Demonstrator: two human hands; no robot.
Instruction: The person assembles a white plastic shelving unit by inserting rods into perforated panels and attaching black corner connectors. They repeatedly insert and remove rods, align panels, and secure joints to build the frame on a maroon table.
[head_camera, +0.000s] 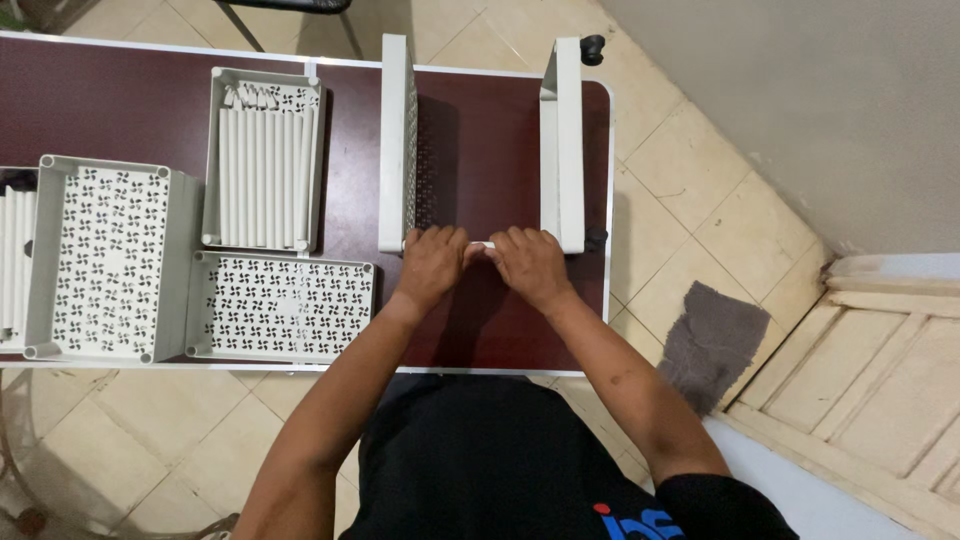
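Two white plastic shelf panels stand on edge on the dark red table (500, 320): a perforated left panel (396, 140) and a right panel (564, 140) with black casters. Between their near ends lies a short white rod (482, 245). My left hand (432, 262) grips the rod's left end by the left panel. My right hand (528, 262) grips its right end by the right panel. Both hands cover most of the rod.
A tray holding several white rods (262, 160) sits left of the panels. Two perforated white shelf trays (280, 305) (105, 260) lie at the near left, more rods at the far left edge (12, 260). A grey rag (710, 335) lies on the tiled floor at the right.
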